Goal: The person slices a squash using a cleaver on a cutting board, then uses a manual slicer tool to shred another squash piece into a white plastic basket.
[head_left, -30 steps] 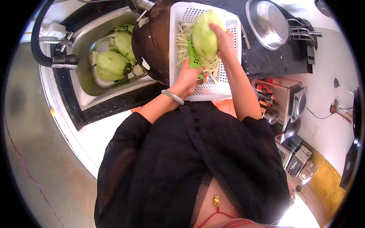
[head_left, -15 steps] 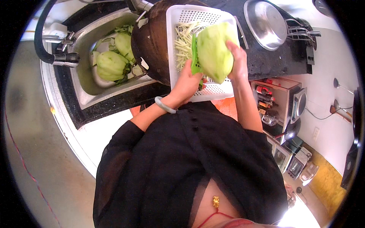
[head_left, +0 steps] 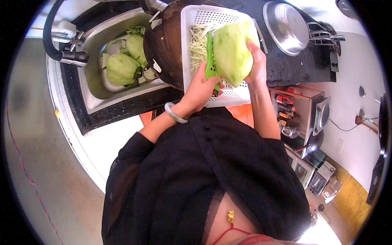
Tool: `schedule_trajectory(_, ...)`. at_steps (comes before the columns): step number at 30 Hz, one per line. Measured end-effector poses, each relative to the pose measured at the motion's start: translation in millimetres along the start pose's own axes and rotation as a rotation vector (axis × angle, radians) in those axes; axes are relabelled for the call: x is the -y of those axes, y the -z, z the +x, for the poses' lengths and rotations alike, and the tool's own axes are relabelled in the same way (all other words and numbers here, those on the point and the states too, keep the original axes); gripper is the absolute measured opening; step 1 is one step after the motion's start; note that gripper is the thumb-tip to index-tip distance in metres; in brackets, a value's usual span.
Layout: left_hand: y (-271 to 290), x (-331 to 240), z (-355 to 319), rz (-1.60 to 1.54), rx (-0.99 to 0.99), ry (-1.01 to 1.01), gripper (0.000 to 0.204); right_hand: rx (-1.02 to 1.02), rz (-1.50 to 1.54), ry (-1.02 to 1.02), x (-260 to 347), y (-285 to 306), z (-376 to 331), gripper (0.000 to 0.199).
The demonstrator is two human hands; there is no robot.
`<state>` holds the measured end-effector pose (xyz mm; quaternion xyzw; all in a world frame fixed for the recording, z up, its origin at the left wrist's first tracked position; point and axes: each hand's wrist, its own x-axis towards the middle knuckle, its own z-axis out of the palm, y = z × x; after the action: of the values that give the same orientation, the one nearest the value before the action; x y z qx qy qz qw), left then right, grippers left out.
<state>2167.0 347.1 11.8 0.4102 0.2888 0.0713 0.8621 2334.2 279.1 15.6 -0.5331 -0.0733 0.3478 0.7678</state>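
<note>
Peeled green papaya (head_left: pixel 232 53): gripped in right hand (head_left: pixel 256 61), above white perforated basket (head_left: pixel 228 96) at 12 o'clock on dark counter (head_left: pixel 286 69). Green peeler (head_left: pixel 210 65): clenched in left hand (head_left: pixel 200 90), blade against papaya. Pale shreds (head_left: pixel 198 43) inside basket. More papayas (head_left: pixel 122 67) in sink (head_left: pixel 96 87), 10 o'clock.

The person wore a loose, sheer black top with sleeves ending above the elbows, a pale green bangle (head_left: pixel 175 114) on the left wrist, and a red cord with a gold pendant (head_left: pixel 231 216).
</note>
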Motion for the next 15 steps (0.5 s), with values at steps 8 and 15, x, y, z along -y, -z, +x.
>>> schedule_trajectory(8,3.0,-2.0,-13.4,-0.058,-0.019,0.03,0.041,-0.037,-0.042,0.016,43.0,-14.1,33.8,0.062)
schedule_trajectory(15,5.1,8.3,-5.0,0.004,-0.002,0.031,0.041,0.005,-0.007,-0.078,-1.0,-2.0,-1.7,0.043)
